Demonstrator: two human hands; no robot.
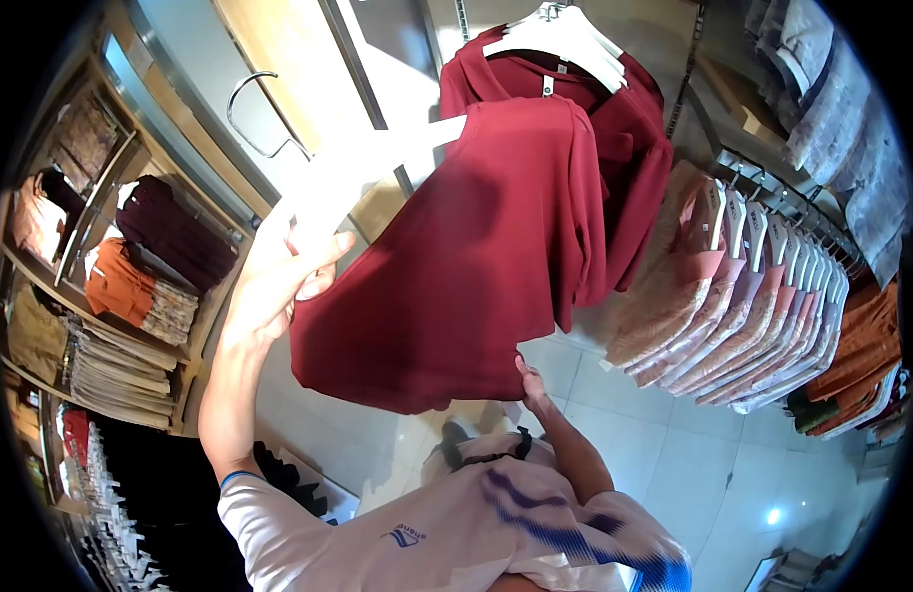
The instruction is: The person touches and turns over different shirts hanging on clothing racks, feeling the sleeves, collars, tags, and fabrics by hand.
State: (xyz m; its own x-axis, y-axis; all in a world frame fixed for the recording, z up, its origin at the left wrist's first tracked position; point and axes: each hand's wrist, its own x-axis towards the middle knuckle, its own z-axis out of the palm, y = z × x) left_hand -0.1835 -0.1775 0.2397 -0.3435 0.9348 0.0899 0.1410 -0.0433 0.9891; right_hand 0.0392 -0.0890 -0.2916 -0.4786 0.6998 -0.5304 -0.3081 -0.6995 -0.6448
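Red blouse (447, 257) on a white hanger (432, 135), held in front of the person, above the floor. Left grip (297, 259) closed at the hanger, along the blouse's left edge; glare hides the exact hold. Right grip (529, 381) pinches the blouse's lower right edge.

Storage: wooden shelf unit (214, 335) left of the blouse. In it, a dark purple garment (175, 232), an orange garment (129, 278) just beside that, and a stack of folded beige clothes (121, 380) lower down. Black clothes (170, 503) below and left of the blouse. Behind the blouse, partly covered by it, matching dark red tops (629, 178) on white hangers of their own. Right of the blouse, a curved rail (807, 205) carries a close row of pale pink printed tops (708, 326); orange clothes (866, 335) farther right. Grey-blue garments (851, 148) above that row.

Room: pale tiled floor (674, 454) beneath the blouse, shiny, a lamp reflected in it. Strong light on the wooden panel (279, 59) up and left of the blouse.
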